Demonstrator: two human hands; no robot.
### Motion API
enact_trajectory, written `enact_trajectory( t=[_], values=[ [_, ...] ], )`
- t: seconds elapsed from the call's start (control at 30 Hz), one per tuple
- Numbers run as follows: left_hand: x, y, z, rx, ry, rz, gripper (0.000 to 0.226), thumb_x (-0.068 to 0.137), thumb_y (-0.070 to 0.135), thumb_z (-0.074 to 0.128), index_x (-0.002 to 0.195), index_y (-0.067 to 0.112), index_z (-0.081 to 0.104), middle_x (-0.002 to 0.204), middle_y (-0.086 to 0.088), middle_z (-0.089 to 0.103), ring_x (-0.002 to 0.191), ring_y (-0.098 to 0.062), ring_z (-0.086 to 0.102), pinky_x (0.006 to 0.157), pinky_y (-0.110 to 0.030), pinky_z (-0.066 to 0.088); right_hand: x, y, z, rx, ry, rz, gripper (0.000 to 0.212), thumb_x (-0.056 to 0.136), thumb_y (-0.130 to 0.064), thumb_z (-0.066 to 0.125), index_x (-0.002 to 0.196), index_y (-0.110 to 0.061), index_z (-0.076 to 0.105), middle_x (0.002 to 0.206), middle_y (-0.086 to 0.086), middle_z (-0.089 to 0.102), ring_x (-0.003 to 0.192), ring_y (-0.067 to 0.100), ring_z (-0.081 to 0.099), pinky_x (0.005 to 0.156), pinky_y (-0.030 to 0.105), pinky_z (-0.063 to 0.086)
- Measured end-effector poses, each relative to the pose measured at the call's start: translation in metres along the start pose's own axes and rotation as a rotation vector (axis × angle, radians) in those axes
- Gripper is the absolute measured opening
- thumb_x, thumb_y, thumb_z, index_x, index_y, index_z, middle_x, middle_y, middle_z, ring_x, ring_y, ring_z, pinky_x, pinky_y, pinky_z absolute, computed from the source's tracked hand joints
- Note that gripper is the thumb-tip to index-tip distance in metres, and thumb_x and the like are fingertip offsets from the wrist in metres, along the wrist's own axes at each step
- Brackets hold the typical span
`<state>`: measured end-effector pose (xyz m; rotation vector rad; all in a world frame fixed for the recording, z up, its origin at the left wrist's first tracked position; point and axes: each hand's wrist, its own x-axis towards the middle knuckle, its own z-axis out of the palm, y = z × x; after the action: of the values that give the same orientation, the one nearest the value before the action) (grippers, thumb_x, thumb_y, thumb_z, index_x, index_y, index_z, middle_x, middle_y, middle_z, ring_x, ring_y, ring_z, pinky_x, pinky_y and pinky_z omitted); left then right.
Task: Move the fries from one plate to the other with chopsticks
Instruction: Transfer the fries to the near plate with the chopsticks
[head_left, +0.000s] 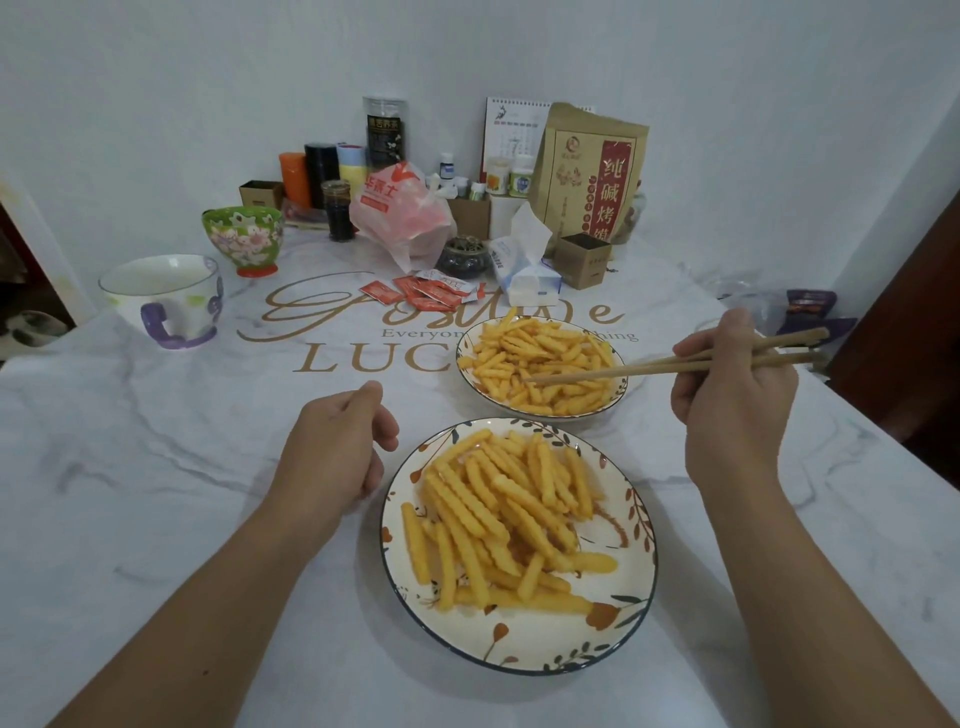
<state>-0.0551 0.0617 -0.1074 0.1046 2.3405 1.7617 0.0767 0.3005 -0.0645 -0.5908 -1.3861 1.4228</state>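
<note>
Two leaf-patterned plates hold crinkle-cut fries. The near plate (524, 644) lies in front of me with a heap of fries (498, 514). The far plate (621, 395) sits behind it with its own pile of fries (540, 358). My right hand (732, 395) grips a pair of wooden chopsticks (649, 366); their tips reach left over the far plate's fries, and I cannot tell whether they pinch one. My left hand (337, 447) rests on the table just left of the near plate, fingers loosely curled, holding nothing.
A white mug with a purple handle (166, 301) and a green floral bowl (244, 239) stand at the left. Ketchup sachets (426, 293), a tissue pack (524, 270), a plastic bag (405, 218), jars and a brown paper bag (592, 171) crowd the back.
</note>
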Motion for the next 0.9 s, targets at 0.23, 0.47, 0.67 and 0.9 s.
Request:
enact_trajectory(
  t=[0.23, 0.47, 0.67, 0.9],
  values=[
    [0.000, 0.002, -0.008, 0.276, 0.225, 0.213, 0.041, 0.106, 0.032, 0.044, 0.079, 0.015, 0.069, 0.081, 0.000, 0.070, 0.078, -0.022, 0.064, 0.073, -0.038, 0.047, -0.010, 0.005, 0.015, -0.113, -0.064, -0.003, 0.053, 0.106, -0.047, 0.046, 0.072, -0.011, 0.065, 0.049, -0.001, 0.054, 0.046, 0.012, 0.053, 0.044, 0.025, 0.046],
    [-0.001, 0.006, -0.010, -0.009, 0.027, 0.104, 0.026, 0.105, 0.019, 0.046, 0.094, 0.013, 0.069, 0.089, -0.010, 0.076, 0.059, -0.025, 0.063, 0.056, -0.033, 0.047, -0.022, 0.007, 0.032, -0.290, -0.130, -0.212, 0.050, 0.106, -0.047, 0.049, 0.075, -0.010, 0.063, 0.057, 0.005, 0.061, 0.055, 0.024, 0.062, 0.056, 0.045, 0.053],
    [-0.014, 0.003, 0.001, 0.289, -0.250, 0.194, 0.035, 0.106, 0.027, 0.051, 0.089, 0.024, 0.081, 0.087, 0.006, 0.080, 0.083, -0.016, 0.075, 0.080, -0.039, 0.057, -0.026, 0.009, 0.038, -0.288, -0.122, -0.157, 0.050, 0.107, -0.042, 0.044, 0.073, -0.013, 0.065, 0.060, 0.007, 0.061, 0.059, 0.025, 0.062, 0.063, 0.049, 0.055],
    [-0.011, 0.008, -0.014, 0.386, -0.438, 0.114, 0.032, 0.106, 0.022, 0.054, 0.094, 0.028, 0.082, 0.088, 0.008, 0.082, 0.086, -0.014, 0.079, 0.093, -0.040, 0.060, -0.003, -0.004, 0.011, -0.004, 0.093, 0.122, 0.048, 0.106, -0.034, 0.045, 0.069, -0.009, 0.062, 0.047, -0.002, 0.050, 0.044, 0.012, 0.048, 0.043, 0.024, 0.040]
  ],
)
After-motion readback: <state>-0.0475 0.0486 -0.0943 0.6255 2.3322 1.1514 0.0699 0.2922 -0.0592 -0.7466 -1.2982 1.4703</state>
